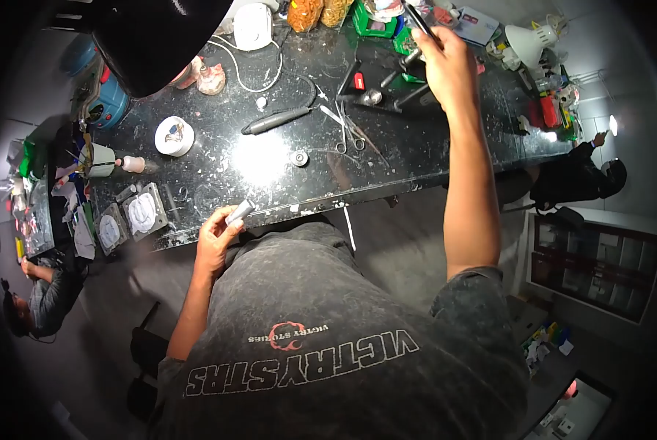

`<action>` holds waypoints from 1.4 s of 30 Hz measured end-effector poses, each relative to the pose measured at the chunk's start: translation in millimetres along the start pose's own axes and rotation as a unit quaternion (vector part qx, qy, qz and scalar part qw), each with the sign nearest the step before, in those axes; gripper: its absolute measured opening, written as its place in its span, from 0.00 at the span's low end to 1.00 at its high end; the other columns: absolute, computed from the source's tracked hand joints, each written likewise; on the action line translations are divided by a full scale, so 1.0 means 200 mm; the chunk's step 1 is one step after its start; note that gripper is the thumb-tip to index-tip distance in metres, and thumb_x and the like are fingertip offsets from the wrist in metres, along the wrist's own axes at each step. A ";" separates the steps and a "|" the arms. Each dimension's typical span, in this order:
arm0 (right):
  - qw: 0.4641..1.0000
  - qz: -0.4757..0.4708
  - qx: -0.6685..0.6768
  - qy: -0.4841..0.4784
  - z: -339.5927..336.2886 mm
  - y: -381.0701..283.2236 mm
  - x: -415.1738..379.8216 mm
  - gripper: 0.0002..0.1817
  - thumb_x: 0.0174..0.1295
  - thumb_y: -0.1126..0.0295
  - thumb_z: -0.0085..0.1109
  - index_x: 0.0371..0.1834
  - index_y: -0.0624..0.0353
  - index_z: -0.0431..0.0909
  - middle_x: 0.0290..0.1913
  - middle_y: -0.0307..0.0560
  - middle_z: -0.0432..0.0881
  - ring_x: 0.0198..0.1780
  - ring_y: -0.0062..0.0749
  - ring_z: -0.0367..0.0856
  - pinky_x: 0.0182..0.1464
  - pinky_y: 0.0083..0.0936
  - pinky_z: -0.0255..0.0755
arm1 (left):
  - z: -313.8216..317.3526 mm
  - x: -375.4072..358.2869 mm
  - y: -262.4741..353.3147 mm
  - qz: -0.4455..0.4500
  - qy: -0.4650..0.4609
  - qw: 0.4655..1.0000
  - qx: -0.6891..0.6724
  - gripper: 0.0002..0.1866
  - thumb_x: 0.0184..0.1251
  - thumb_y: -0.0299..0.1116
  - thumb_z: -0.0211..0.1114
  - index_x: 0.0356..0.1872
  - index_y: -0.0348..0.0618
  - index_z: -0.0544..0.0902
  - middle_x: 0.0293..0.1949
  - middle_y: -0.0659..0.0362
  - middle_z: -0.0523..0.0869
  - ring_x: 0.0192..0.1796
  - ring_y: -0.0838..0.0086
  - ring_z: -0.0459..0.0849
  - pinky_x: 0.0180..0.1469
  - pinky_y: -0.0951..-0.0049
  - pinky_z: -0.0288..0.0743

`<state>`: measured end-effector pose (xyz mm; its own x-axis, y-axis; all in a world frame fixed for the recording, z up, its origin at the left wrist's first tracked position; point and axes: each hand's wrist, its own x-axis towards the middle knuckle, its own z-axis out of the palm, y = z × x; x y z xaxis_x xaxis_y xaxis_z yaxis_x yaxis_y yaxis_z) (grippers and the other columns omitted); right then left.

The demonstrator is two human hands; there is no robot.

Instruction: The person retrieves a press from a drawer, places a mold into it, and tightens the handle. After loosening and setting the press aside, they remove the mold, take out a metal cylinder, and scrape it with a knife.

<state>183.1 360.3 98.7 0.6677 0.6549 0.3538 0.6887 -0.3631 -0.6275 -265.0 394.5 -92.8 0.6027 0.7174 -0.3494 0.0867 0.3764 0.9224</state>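
Near the bench's front edge, my left hand (213, 240) is closed around a short grey cylindrical piece (239, 213), its end poking out past the fingers. My right hand (449, 62) reaches out over the back right of the bench. It grips a slim black pen-like tool (419, 20); the tool's far end runs to the top of the picture. Below that hand lies a dark holder with rods (394, 82) and a red piece (359, 81). Between the hands, scissors (347, 136) and a corded dark handpiece (277, 119) rest on the black bench (226, 165).
A white tub (174, 136), a small round metal piece (299, 158) and plaster moulds (145, 213) sit on the bench. A black lamp head (152, 44) hangs at upper left. Green bins (372, 23) stand behind. Other people (50, 293) are at both sides.
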 end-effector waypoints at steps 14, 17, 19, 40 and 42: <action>0.996 -0.020 -0.020 -0.084 0.50 0.20 0.61 0.24 0.66 0.47 0.59 0.49 0.57 0.83 0.42 0.55 0.88 0.48 0.49 0.86 0.49 0.39 0.76 | 0.06 -0.13 -0.10 -0.043 0.143 0.986 0.078 0.20 0.69 0.31 0.70 0.58 0.33 0.82 0.49 0.60 0.85 0.51 0.79 0.81 0.56 0.77 0.73; 0.993 -0.072 0.011 -0.089 0.52 0.14 0.59 0.17 0.69 0.58 0.60 0.44 0.63 0.83 0.37 0.61 0.84 0.41 0.49 0.85 0.43 0.41 0.75 | 0.10 -0.14 -0.12 -0.032 0.151 0.985 0.071 0.18 0.68 0.29 0.70 0.57 0.33 0.81 0.48 0.60 0.85 0.49 0.80 0.81 0.53 0.79 0.74; 0.995 -0.096 -0.011 -0.017 0.54 0.11 0.57 0.18 0.67 0.57 0.61 0.39 0.66 0.82 0.34 0.63 0.84 0.40 0.56 0.85 0.42 0.44 0.75 | 0.13 -0.11 -0.12 0.005 0.151 0.988 0.040 0.17 0.66 0.26 0.70 0.54 0.35 0.80 0.46 0.60 0.85 0.47 0.79 0.81 0.51 0.80 0.74; 0.982 -0.079 -0.145 -0.089 0.54 0.17 0.69 0.22 0.68 0.52 0.54 0.60 0.48 0.79 0.54 0.52 0.85 0.57 0.53 0.82 0.58 0.44 0.75 | 0.36 0.00 0.42 0.170 0.195 0.965 -0.036 0.23 0.63 0.20 0.71 0.60 0.34 0.80 0.53 0.57 0.84 0.54 0.75 0.82 0.59 0.75 0.75; 0.980 -0.091 -0.155 -0.082 0.55 0.19 0.70 0.19 0.71 0.54 0.52 0.60 0.45 0.79 0.53 0.51 0.86 0.57 0.52 0.82 0.57 0.43 0.75 | 0.35 0.00 0.43 0.187 0.190 0.963 -0.039 0.24 0.63 0.20 0.71 0.61 0.35 0.79 0.52 0.57 0.85 0.54 0.75 0.82 0.58 0.75 0.75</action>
<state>270.9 510.3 49.2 0.4897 0.8158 0.3077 0.8614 -0.3980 -0.3157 -201.8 385.2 -1.5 0.2443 0.9687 -0.0440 -0.1487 0.0823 0.9854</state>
